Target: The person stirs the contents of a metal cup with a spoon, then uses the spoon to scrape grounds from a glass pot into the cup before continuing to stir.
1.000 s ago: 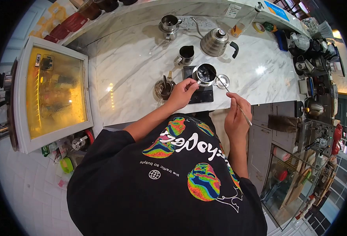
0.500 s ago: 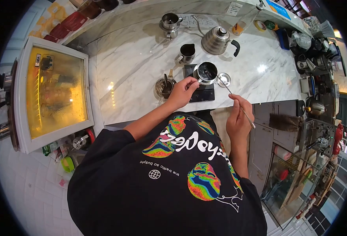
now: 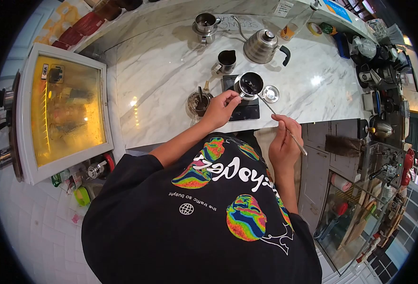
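My left hand (image 3: 222, 110) pinches the handle of a small steel cup (image 3: 241, 88) at the edge of a black scale (image 3: 245, 113). Dark contents show inside the cup. Held between the fingers of my right hand (image 3: 285, 142) is a long, thin metal spoon (image 3: 292, 136), slanting up to the cup's near rim, its far end dipping inside. A round metal lid (image 3: 271, 94) lies just right of the cup. Left of my left hand stands a glass container (image 3: 192, 105) with dark residue and an upright utensil. A small steel pitcher (image 3: 226, 61) is behind the cup.
On the marble counter (image 3: 161, 85), a gooseneck kettle (image 3: 260, 47) stands at the back, with a stacked metal coffee dripper (image 3: 205, 29) to its left. A small fridge with a yellow-lit glass door (image 3: 69, 109) is at left. Machines and kitchenware line the right side.
The spoon and my right hand have shifted slightly left, the spoon's far end now lower at the cup's rim. My left hand keeps its grip on the cup.
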### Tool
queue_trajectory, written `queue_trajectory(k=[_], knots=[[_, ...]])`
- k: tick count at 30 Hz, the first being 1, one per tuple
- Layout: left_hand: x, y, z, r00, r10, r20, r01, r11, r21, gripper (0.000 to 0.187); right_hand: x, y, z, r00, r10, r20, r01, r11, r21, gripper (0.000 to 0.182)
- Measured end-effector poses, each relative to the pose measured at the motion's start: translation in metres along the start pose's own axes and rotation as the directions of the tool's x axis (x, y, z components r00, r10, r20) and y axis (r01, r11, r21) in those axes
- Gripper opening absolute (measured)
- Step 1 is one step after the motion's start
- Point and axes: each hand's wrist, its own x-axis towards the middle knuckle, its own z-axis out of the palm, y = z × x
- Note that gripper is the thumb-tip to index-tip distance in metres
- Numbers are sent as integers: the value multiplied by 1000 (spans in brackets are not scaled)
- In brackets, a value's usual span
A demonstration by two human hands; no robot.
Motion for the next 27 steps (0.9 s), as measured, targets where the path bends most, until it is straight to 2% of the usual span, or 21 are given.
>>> queue_trajectory(k=[9,14,18,27], knots=[[0,0,0,1000,20,2,-20,1000,22,25,3,3,-12,998,-5,-57,9,996,85,15],[0,-2,0,1000,-14,7,14,1000,12,25,9,6,-8,999,27,27,-30,994,101,17],[1,-5,0,1000,30,4,-30,999,22,26,11,4,-6,993,24,112,-32,997,66,19],[1,-3,0,1000,8,8,-8,1000,9,27,3,10,-29,996,54,75,-65,986,151,21]])
